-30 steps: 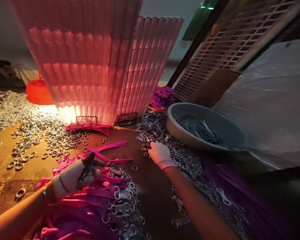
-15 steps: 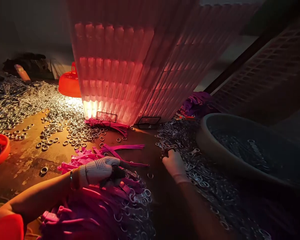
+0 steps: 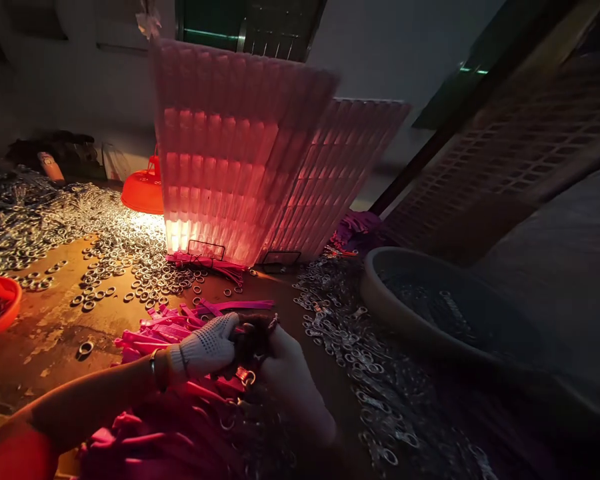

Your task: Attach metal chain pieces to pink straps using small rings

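My left hand (image 3: 207, 348), in a white dotted glove with dark fingertips, is closed just above the pile of pink straps (image 3: 155, 427). A pink strap end with a metal ring (image 3: 249, 378) shows right beneath its fingers and appears to be in its grip. My right hand (image 3: 290, 373), also gloved, meets it fingertip to fingertip. Its fingers are pinched, with a small glinting metal piece (image 3: 274, 323) at their tips, too dark to name surely. Metal clasps hang from the strap ends, mostly in shadow under my right wrist.
Loose metal rings (image 3: 145, 267) lie under a red lamp (image 3: 143, 192) at the left. Clear ribbed plastic panels (image 3: 215, 160) stand behind. Metal clasps (image 3: 350, 340) are heaped beside a large basin (image 3: 375, 280) at the right. A red bowl (image 3: 13, 307) sits at the left edge.
My right hand has come left from the clasp heap to meet my left hand, which stays over the straps. The view has tilted up, showing the panels' top edges.
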Action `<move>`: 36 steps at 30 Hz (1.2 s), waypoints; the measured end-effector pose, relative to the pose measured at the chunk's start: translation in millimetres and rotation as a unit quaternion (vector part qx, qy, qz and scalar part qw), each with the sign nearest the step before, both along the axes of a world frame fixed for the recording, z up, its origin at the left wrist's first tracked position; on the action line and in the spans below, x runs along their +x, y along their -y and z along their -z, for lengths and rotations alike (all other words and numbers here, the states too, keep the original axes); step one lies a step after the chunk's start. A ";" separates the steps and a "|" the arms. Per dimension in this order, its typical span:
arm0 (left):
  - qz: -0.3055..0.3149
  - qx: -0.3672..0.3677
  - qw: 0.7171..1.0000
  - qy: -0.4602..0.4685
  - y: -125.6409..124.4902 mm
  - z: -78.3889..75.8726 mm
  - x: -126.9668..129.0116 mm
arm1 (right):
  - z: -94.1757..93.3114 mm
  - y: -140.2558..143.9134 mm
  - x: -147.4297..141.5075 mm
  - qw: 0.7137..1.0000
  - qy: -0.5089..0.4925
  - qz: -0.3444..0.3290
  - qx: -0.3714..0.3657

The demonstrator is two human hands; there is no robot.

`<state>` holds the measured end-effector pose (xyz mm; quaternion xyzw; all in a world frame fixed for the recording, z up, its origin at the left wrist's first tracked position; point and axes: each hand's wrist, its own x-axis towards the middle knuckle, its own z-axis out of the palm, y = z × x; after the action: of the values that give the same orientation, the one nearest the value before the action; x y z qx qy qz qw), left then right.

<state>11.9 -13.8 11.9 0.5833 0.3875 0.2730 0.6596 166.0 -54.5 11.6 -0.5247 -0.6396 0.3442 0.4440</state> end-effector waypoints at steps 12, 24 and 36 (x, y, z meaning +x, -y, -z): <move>0.037 -0.189 0.978 0.083 4.5 -2.4 -3.5 | 19.8 24.2 17.5 0.940 0.271 0.070 0.196; 0.035 0.118 0.992 0.004 1.7 -31.2 11.8 | -37.8 17.8 42.3 0.957 0.255 0.054 0.125; 0.101 0.193 0.973 -0.072 -25.6 -53.4 34.9 | -41.7 -3.7 56.8 0.970 0.217 0.051 0.094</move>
<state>46.7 11.8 65.3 0.7540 0.3133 0.2320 0.5287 222.9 -50.8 53.3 -0.5747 -0.7226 0.1371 0.3588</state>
